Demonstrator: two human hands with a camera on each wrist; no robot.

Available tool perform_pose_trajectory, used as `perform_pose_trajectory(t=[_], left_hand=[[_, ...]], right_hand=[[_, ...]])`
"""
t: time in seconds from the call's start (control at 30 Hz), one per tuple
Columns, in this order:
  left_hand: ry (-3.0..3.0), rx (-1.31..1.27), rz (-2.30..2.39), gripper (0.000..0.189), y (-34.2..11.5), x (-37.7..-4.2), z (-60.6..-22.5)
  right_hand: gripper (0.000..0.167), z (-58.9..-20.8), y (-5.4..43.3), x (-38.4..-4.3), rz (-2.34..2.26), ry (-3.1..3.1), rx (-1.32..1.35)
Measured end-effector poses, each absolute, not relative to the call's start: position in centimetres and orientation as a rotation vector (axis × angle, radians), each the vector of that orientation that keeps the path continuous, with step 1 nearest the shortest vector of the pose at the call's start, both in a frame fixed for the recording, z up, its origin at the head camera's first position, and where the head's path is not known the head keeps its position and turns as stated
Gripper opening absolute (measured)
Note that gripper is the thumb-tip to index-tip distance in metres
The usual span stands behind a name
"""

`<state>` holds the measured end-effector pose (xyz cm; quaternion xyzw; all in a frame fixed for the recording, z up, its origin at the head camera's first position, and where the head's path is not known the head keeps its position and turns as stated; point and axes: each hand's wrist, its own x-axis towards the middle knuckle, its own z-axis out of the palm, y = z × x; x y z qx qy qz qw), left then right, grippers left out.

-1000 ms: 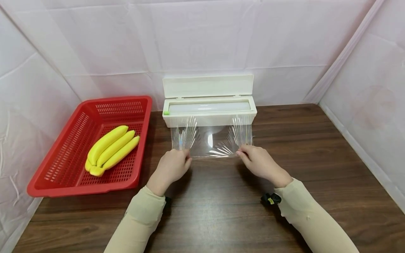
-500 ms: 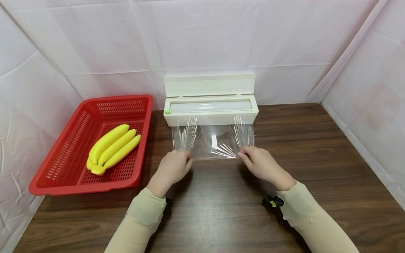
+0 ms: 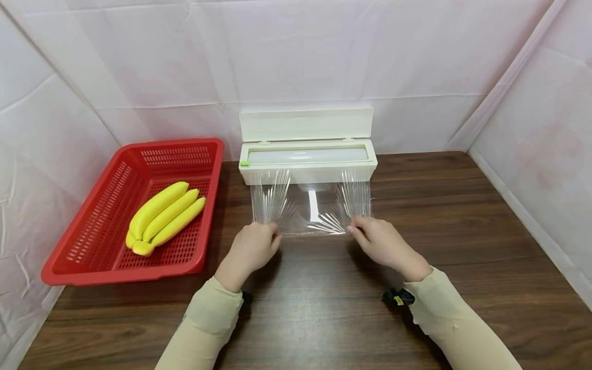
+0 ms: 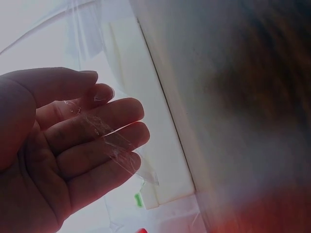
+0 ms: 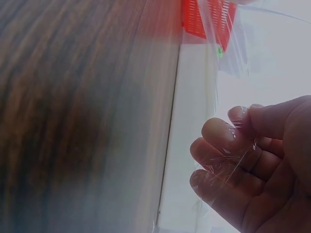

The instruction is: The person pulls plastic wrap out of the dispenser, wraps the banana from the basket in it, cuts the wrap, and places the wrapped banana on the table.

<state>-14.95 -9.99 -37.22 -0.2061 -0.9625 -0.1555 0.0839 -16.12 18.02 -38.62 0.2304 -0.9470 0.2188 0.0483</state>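
A sheet of clear plastic wrap (image 3: 312, 205) stretches from the front of a white wrap dispenser (image 3: 307, 173) toward me, gathered in creases at both sides. My left hand (image 3: 252, 247) pinches the sheet's left corner between thumb and forefinger; in the left wrist view its other fingers (image 4: 104, 167) lie loosely bent behind a loose flap of film. With thumb and forefinger, my right hand (image 3: 381, 241) pinches the right corner. Film also lies across the right fingers (image 5: 218, 179) in the right wrist view. The dispenser's lid (image 3: 305, 125) stands raised, and the white roll (image 3: 307, 155) shows inside.
A red basket (image 3: 213, 221) on the left holds a bunch of yellow bananas (image 3: 164, 218). A small green slider (image 3: 245, 163) sits at the dispenser's left end. White sheeting (image 3: 296, 56) walls the back and sides of the dark wooden table (image 3: 314, 308).
Both hands have drawn slightly toward me, and the sheet of plastic wrap is a little longer. The dispenser and basket shift only slightly in view.
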Motion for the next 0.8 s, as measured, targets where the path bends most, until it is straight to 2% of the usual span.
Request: perform_pose_trajectory(t=[0.23, 0.8], left_hand=[[-2.886, -0.610, -0.481, 0.010, -9.97, -14.77, -37.23], [-2.894, -0.621, -0.463, 0.019, -9.95, -14.69, -37.50]], right_hand=[[0.022, -38.77, 17.95, -15.96, 0.656, -2.895, 0.694], [0.018, -39.11, 17.84, -15.41, 0.628, -2.880, 0.706]])
